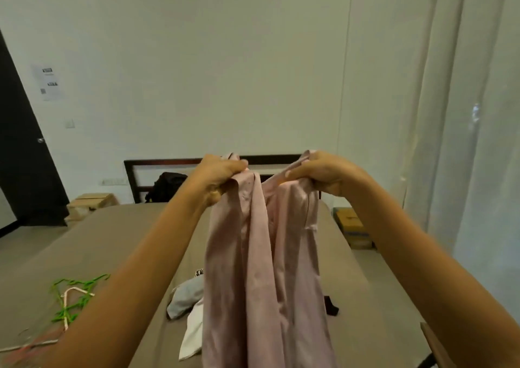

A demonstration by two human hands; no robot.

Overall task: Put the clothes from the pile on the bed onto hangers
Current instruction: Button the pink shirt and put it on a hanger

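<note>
We are holding a pale pink, soft cotton shirt [261, 255] up over the taupe-sheeted bed [118, 235], our left hand [222, 173] and right hand [323, 174] each gripping its top edge, apart. The green plastic hangers [76, 297] are lying well apart, so freeing one hand is likely risking the shirt sagging and twisting.

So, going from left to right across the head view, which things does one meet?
Green hangers → black bag → left hand → right hand → curtain. Both hands grip the pink shirt, which spans them, so it is left out.
</note>
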